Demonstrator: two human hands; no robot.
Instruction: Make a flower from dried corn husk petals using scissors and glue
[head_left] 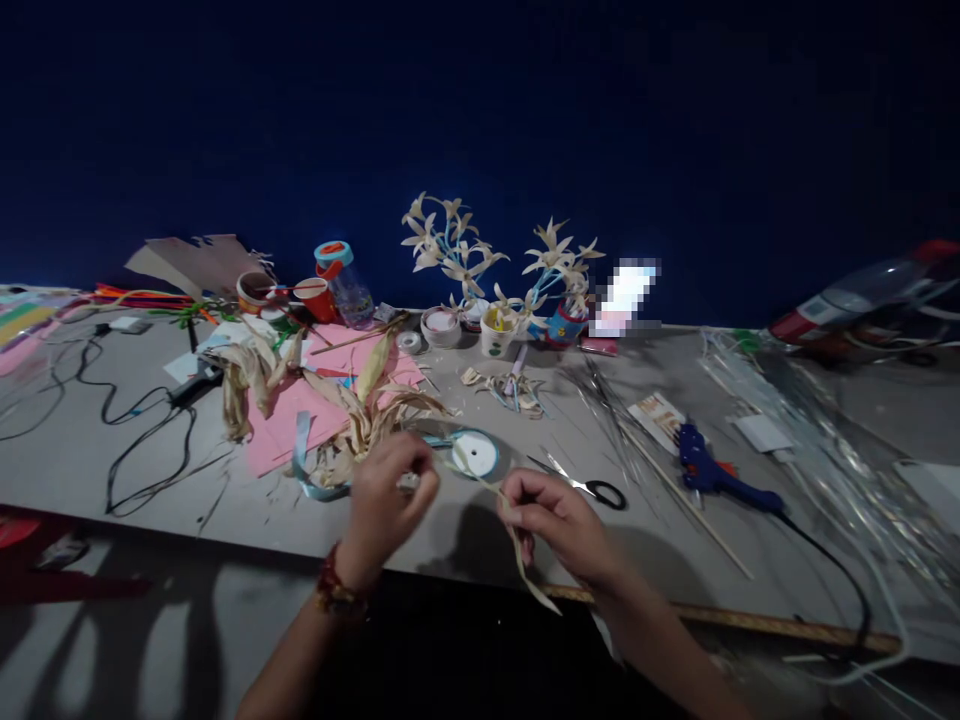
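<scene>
My right hand (551,520) is closed, its thumb and fingers pinching a narrow pale strip of corn husk (529,575). One end of the strip hangs below that hand past the table's front edge. The other part stretches left to my left hand (391,500), whose fingers are curled shut around its far end, a little blurred. Behind the strip lies a ribbon spool (474,453) with a white face and light blue rim. Dried corn husks (360,435) are heaped beyond my left hand. Scissors (600,490) with black handles rest to the right of my right hand.
A blue glue gun (720,480) with a cord lies at right, near thin wires and a stick (697,520). Husk flowers (454,240) stand in cups at the back. Pink paper (289,435), black cables (150,430) and a bottle (349,285) are left.
</scene>
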